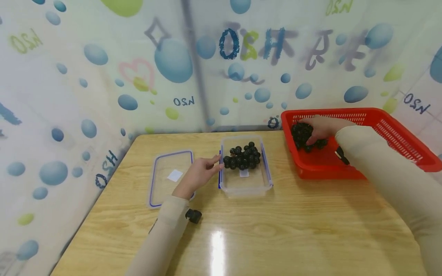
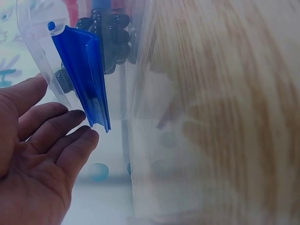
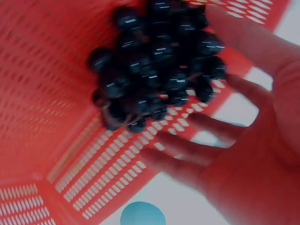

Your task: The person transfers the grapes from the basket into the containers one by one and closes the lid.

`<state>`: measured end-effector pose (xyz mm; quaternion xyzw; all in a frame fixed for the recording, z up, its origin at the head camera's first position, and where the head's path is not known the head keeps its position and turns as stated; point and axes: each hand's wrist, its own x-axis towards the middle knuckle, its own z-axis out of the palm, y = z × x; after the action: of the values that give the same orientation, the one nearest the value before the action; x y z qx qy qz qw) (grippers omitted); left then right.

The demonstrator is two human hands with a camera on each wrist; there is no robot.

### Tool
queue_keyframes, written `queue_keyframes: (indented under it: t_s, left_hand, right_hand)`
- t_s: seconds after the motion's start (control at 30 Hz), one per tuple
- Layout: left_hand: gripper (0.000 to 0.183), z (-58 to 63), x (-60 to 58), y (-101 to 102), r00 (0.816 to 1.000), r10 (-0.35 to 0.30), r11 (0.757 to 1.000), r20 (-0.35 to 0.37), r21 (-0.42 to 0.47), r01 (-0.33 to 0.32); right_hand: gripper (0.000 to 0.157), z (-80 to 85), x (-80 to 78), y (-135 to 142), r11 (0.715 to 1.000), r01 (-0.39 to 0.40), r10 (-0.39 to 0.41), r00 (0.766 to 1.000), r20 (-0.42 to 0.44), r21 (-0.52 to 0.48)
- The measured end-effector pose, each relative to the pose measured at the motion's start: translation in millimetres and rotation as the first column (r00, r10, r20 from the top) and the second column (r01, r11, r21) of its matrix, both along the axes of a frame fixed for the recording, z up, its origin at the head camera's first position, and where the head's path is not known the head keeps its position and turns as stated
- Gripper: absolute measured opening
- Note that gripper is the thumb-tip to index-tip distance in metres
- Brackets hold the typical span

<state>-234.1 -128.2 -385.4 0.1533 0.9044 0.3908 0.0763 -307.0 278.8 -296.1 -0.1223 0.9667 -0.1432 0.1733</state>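
Observation:
A clear plastic container (image 1: 246,184) with blue side latches stands mid-table, a bunch of black grapes (image 1: 243,157) inside it. At its left rim is my left hand (image 1: 200,172), thumb and fingertips touching or close to the edge beside the hanging blue latch (image 2: 84,77). Over to the right, my right hand (image 1: 322,126) reaches into a red basket (image 1: 331,172), above more black grapes (image 1: 301,133). The right wrist view shows its fingers spread and fairly straight, with the thumb against the grapes (image 3: 159,61) and the other fingertips beside them.
A clear lid (image 1: 162,165) with a blue seal lies flat left of the container, partly behind my left hand. The wooden table (image 1: 262,230) meets a patterned wall covering (image 1: 214,88) at the back and left.

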Motion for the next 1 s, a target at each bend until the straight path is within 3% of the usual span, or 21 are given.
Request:
queue_keyframes:
  t_s: [0.1,0.27,0.57,0.77,1.0]
  left_hand:
    - [0.051,0.0,-0.3,1,1.0,0.008,1.0,0.014,-0.003,-0.008]
    - [0.051,-1.9,-1.5,0,1.0,0.015,1.0,0.015,0.0,-0.015]
    - [0.05,-2.3,-1.1,0,1.0,0.014,1.0,0.014,0.018,-0.015]
    - [0.05,-2.3,-1.0,-1,1.0,0.001,1.0,0.017,0.025,-0.002]
    - [0.051,-1.3,-2.6,-1,1.0,-0.026,1.0,0.004,0.006,0.026]
  right_hand:
    - [0.082,-7.1,-3.4,-2,1.0,-0.005,0.005,1.0,0.004,0.0]
    - [0.088,-18.2,-8.7,-5,0.999,0.054,-0.054,0.998,0.017,-0.004]
    - [0.11,-37.8,-15.3,3,0.995,0.036,-0.034,0.999,-0.025,0.09]
    - [0.101,-40.0,-17.4,10,0.995,0.047,-0.04,0.996,-0.078,0.086]
    - [0.086,-38.6,-19.6,13,0.996,0.082,-0.082,0.996,-0.029,0.023]
